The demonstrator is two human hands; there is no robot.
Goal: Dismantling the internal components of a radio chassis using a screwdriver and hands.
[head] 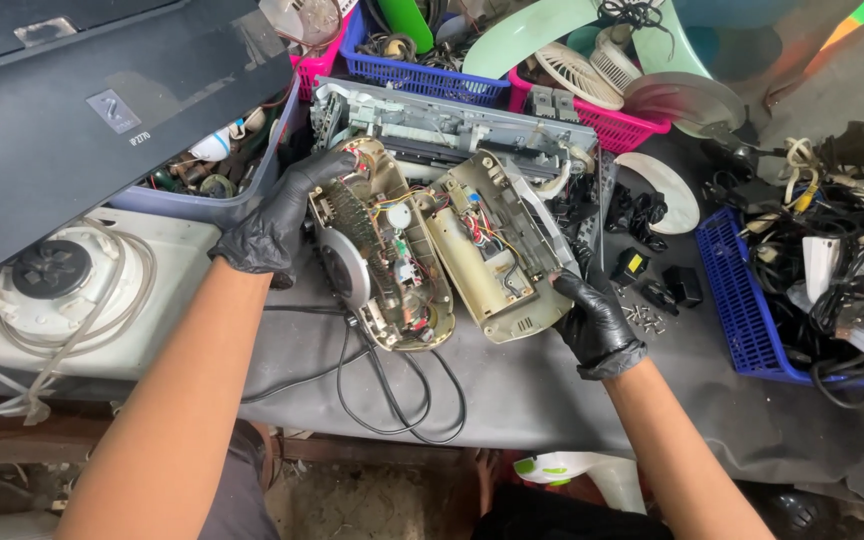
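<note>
A beige appliance casing lies split open on the dark table [552, 390]. Its left half [382, 260] shows a circuit board, wires and a round speaker. Its right half [497, 255] shows red and white wires inside. My left hand [277, 220], in a black glove, grips the outer edge of the left half. My right hand [597, 320], also gloved in black, holds the lower right edge of the right half. A black power cord [392, 385] loops from the casing toward the table's front edge.
A grey stripped printer chassis [452, 125] lies behind the casing. Small screws [644, 317] and black plugs [672, 285] sit to the right. A blue basket of cables [742, 310] stands at far right, pink and blue baskets at the back, a white fan motor [52, 280] at left.
</note>
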